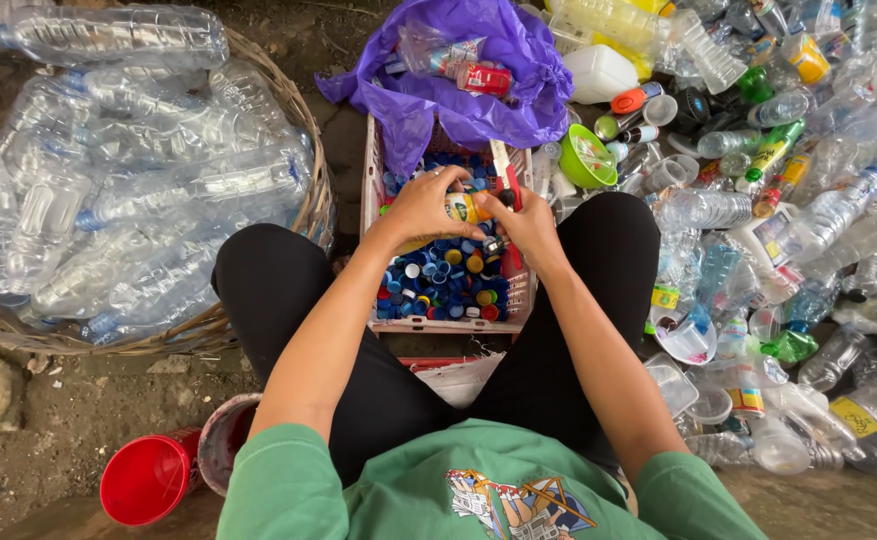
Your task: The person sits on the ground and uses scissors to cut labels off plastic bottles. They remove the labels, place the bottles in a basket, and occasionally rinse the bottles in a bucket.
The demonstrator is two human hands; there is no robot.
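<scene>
My left hand point(424, 205) grips a small plastic bottle point(464, 208) with a yellow label, held sideways over a crate. My right hand point(531, 225) holds a red-handled knife point(504, 170) against the bottle's end; its pale blade points away from me. Both hands hover above the pink-white plastic crate point(371, 190), which is filled with several blue, yellow and red bottle caps point(449, 275). The crate sits on the ground between my knees.
A wicker basket point(311, 200) full of clear bottles stands at left. A purple plastic bag point(479, 95) lies beyond the crate. A heap of mixed plastic bottles and cups point(789, 200) covers the right. A red cup point(147, 478) lies at lower left.
</scene>
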